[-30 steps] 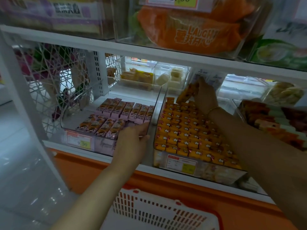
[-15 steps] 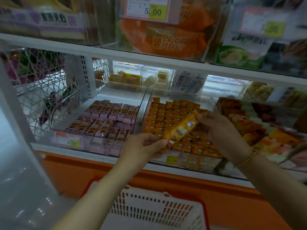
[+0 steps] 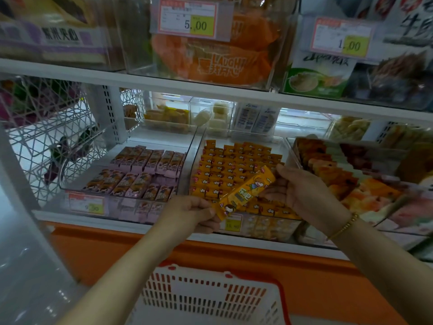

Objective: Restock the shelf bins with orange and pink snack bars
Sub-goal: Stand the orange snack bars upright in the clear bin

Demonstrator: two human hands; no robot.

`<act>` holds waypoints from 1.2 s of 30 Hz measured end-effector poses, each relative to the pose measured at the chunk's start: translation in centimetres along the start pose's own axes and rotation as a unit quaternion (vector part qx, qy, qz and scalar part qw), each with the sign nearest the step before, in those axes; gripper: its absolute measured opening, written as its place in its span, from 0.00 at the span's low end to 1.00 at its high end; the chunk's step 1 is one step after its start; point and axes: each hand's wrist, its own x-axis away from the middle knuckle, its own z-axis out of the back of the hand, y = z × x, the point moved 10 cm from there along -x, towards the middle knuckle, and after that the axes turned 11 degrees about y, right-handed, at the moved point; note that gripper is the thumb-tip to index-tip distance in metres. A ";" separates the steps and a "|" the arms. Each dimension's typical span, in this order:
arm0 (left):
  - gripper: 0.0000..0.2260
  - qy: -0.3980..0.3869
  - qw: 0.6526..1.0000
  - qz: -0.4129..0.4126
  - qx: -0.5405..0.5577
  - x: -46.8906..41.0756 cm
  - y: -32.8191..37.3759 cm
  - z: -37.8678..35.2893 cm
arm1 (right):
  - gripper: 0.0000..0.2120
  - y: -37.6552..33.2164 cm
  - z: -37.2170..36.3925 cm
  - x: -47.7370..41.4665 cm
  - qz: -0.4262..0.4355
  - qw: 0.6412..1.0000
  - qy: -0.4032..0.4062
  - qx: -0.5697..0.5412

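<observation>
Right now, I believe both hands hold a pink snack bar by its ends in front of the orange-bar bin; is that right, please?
Not quite: the snack bar is orange, not pink. The head view shows the left hand and right hand holding it by its ends in front of the orange-bar bin.

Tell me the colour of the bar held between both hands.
The bar is orange-yellow with cartoon figures, clearest in the head view.
</observation>
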 end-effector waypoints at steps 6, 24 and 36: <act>0.07 -0.005 1.000 -0.003 -0.004 -0.2 0.1 -0.2 | 0.17 0.2 0.0 -0.6 -0.007 1.000 -0.006 -0.005; 0.18 -0.081 0.968 0.170 0.168 0.7 -1.7 -1.5 | 0.17 -1.2 -1.9 1.0 0.144 0.967 -0.137 0.159; 0.19 -0.177 0.927 0.217 0.248 2.4 -1.7 -4.0 | 0.23 -1.1 -2.9 0.8 0.200 0.961 -0.107 0.159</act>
